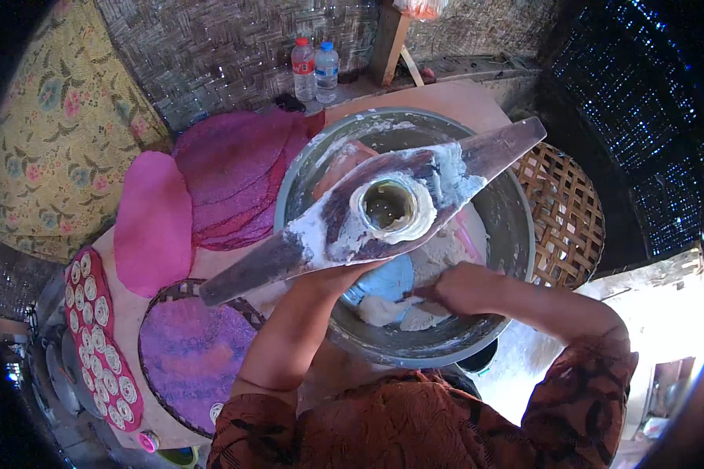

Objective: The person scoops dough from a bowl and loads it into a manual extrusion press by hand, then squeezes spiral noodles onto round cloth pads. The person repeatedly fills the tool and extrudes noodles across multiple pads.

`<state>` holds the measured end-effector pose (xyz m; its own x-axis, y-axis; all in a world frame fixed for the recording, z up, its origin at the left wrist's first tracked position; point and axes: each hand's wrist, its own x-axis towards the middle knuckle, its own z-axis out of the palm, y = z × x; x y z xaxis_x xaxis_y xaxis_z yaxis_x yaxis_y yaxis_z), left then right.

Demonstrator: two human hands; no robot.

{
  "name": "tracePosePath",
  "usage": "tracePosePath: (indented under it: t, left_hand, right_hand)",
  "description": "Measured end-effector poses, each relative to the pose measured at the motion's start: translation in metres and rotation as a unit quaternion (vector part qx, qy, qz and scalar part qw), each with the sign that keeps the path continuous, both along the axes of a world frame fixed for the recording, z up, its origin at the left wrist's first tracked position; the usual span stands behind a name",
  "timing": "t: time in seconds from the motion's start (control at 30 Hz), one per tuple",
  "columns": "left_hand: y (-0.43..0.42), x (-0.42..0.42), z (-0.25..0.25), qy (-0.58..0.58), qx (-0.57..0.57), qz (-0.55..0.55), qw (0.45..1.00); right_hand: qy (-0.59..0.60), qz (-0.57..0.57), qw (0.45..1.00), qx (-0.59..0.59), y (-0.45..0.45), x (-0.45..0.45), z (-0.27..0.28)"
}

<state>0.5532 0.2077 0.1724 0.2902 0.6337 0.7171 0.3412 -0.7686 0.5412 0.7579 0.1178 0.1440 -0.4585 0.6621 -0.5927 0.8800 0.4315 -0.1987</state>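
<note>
A wooden press (289,254) with two long handles spans the wide grey basin (524,234). White dough is smeared around the open round hole at its middle. My left hand (348,275) reaches beneath the press, its fingers hidden by the wood, so I cannot tell whether it grips it. Down in the basin, my right hand (450,289) is closed on pale dough (426,313), its fingertips partly buried. Beside that hand lie a light blue piece (387,281) and a pink strip (469,234), neither of them clear in kind. Behind the press is a pinkish shape (344,164), partly covered.
Pink oval sheets (152,223) and a purple stack (227,172) lie left. White dough coils dot a pink mat (102,344); a purple round mat (192,352) lies nearby. Two bottles (303,70) stand behind the basin, a woven basket (559,211) to its right.
</note>
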Motion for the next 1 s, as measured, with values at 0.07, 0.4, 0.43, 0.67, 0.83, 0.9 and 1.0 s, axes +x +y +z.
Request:
tracePosePath:
  t: [0.07, 0.4, 0.43, 0.67, 0.83, 0.9, 1.0]
  left_hand:
    - [-0.001, 0.002, 0.000, 0.004, 0.014, 0.003, 1.000]
    - [0.007, 0.033, -0.003, 0.080, 0.068, -0.009, 0.994]
    - [0.001, 0.036, 0.021, 0.038, 0.095, -0.020, 0.995]
    - [-0.028, 0.045, 0.157, 0.049, 0.315, -0.097, 0.943]
    - [-0.050, 0.047, 0.174, 0.140, 0.260, -0.082, 0.952]
    - [-0.066, 0.048, 0.176, 0.147, 0.248, -0.076, 0.955]
    - [-0.069, 0.053, 0.162, 0.124, 0.262, -0.048, 0.956]
  right_hand:
    - [0.080, -0.032, 0.993, -0.076, -0.005, 0.000, -0.008]
    - [0.132, -0.057, 0.986, -0.087, -0.049, 0.071, 0.141]
    - [0.142, -0.073, 0.985, -0.066, -0.060, 0.079, 0.167]
    - [0.293, -0.195, 0.917, 0.188, -0.150, 0.115, 0.286]
    - [0.164, -0.137, 0.908, 0.360, -0.151, 0.093, 0.297]
    - [0.032, -0.101, 0.894, 0.435, -0.149, 0.066, 0.295]
    - [-0.132, -0.004, 0.758, 0.639, -0.129, 0.031, 0.247]
